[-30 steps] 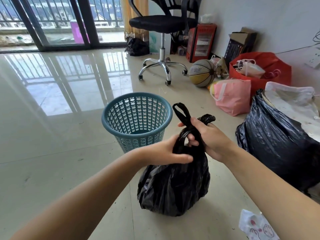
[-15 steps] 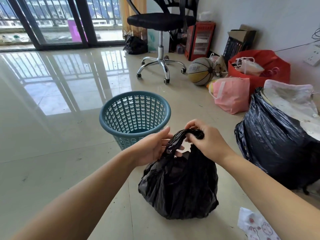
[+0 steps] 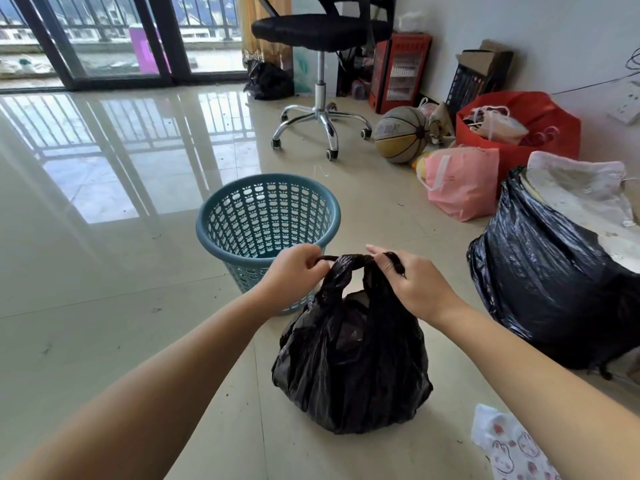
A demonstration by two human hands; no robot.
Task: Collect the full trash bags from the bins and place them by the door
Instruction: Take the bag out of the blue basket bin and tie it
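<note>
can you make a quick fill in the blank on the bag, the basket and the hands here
1. Both hands, left hand and right hand, pull the handles of the small black plastic trash bag, which sits on the ____.
2. The perforated plastic bin behind it is coloured ____.
3. Beside the pink bag lies a ____.

Missing words: floor; teal; basketball

Trash bag [image 3: 349, 368] on the floor [image 3: 104, 323], just in front and right of the bin [image 3: 268, 216], larger bag [image 3: 550, 289] to its right, chair [image 3: 320, 74] and ball [image 3: 401, 134] behind.
</note>
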